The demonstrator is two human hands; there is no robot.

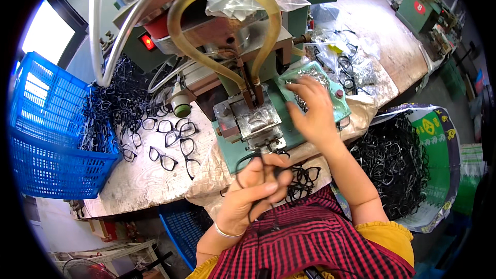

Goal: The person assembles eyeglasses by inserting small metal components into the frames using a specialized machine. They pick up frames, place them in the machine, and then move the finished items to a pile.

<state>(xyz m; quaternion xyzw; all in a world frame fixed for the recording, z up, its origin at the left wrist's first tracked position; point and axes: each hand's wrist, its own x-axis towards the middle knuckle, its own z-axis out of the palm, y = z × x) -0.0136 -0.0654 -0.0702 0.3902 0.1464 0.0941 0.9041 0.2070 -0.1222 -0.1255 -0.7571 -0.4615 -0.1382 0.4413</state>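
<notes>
My left hand (247,195) is closed around a black eyeglass frame (241,162), just below the metal fixture (257,121) of a bench machine. One rim of the frame shows beyond the fingers; the rest is partly hidden by the hand. My right hand (316,113), slightly blurred, hovers over a green tray (341,107) of small shiny metal parts. Its thumb and forefinger are apart, with nothing visible between them. Two copper-coloured prongs (253,95) point down at the fixture. More black eyeglass frames (305,178) lie close to my left hand.
Blue plastic baskets (62,173) stand at the left beside a heap of black frames (116,93). Several loose frames (168,139) lie on the worktop. At the right, a large sack (439,170) holds many frames. Yellowish hoses (175,20) loop above the fixture. Plastic bags (367,46) lie behind the tray.
</notes>
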